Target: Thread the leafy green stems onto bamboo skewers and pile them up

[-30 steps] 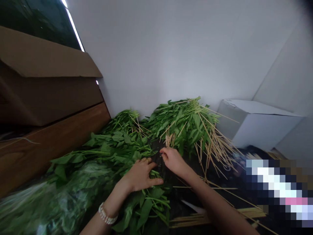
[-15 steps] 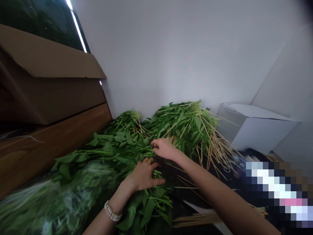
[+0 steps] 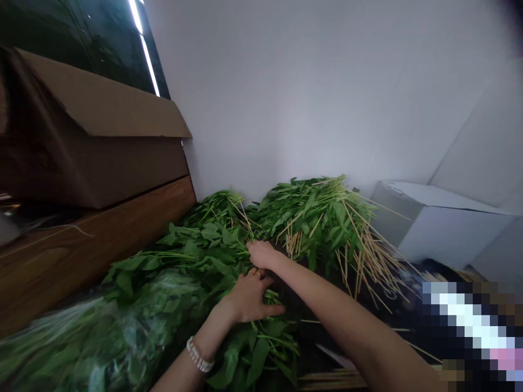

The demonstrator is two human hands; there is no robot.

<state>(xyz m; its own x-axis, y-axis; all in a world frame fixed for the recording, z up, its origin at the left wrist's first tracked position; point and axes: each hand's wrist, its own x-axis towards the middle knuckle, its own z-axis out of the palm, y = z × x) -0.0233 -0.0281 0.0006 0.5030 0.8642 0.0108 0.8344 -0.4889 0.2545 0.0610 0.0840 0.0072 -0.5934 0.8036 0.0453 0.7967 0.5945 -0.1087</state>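
Note:
My left hand (image 3: 251, 296) lies palm down over a pile of leafy greens (image 3: 204, 261), its thumb stretched out to the right and a ring on one finger. Just beyond it, my right hand (image 3: 263, 255) reaches in from the right with its fingers curled at the cut ends of leafy green stems (image 3: 244, 249). Its fingertips are partly hidden among the stems. Below my left hand sits another bunch of greens (image 3: 261, 348). A clear plastic bag of greens (image 3: 134, 316) lies to the left.
Larger bunches of greens (image 3: 302, 207) with thin wooden sticks (image 3: 368, 261) lean by the white wall (image 3: 286, 98). A white box (image 3: 441, 228) stands at right. On the left, a cardboard box (image 3: 122, 163) rests on a wooden ledge (image 3: 134, 228). More sticks (image 3: 333, 379) lie at the bottom.
The view has shifted slightly left. My right hand has moved a little toward the stems, its fingers now closer together. My left hand still rests on the greens.

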